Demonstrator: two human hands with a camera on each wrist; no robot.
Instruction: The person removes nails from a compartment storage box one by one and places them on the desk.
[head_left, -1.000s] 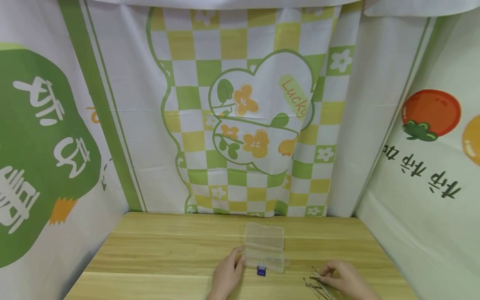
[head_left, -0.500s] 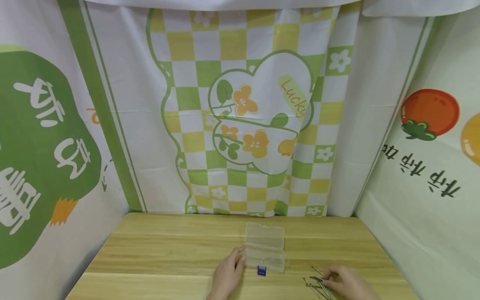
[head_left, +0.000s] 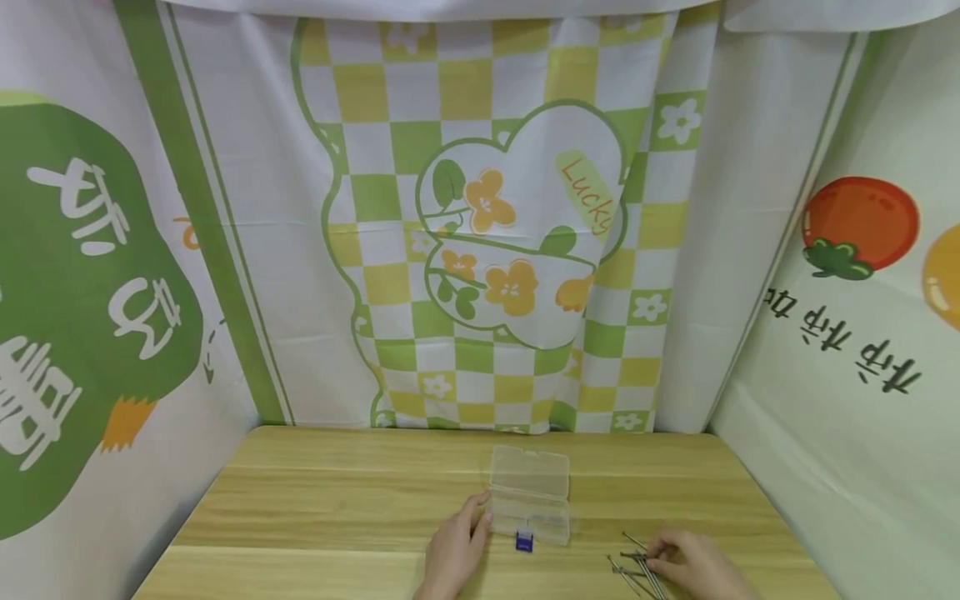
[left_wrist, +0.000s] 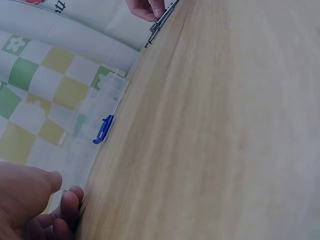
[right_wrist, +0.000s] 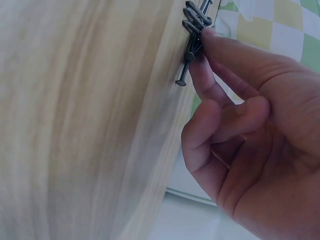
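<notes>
A clear plastic box [head_left: 529,473] lies with its lid raised back on the wooden table, a blue latch [head_left: 523,542] at its front. My left hand [head_left: 453,546] holds the box by its left end, thumb at the near side; the left wrist view shows those fingers [left_wrist: 70,205] curled at the box's end. To the right of the box, several long metal nails [head_left: 628,575] lie in a loose, crossing pile. Thumb and forefinger of my right hand [head_left: 697,567] pinch at a nail in this pile. In the right wrist view the other fingers [right_wrist: 200,130] are bent inward.
The wooden table [head_left: 330,500] reaches back to a checked curtain [head_left: 510,367]. White printed cloth walls stand at the left [head_left: 172,467] and the right [head_left: 810,467].
The right hand has shifted very slightly to the right at the nails, and the pile has spread a little. The left hand and the box stay in place.
</notes>
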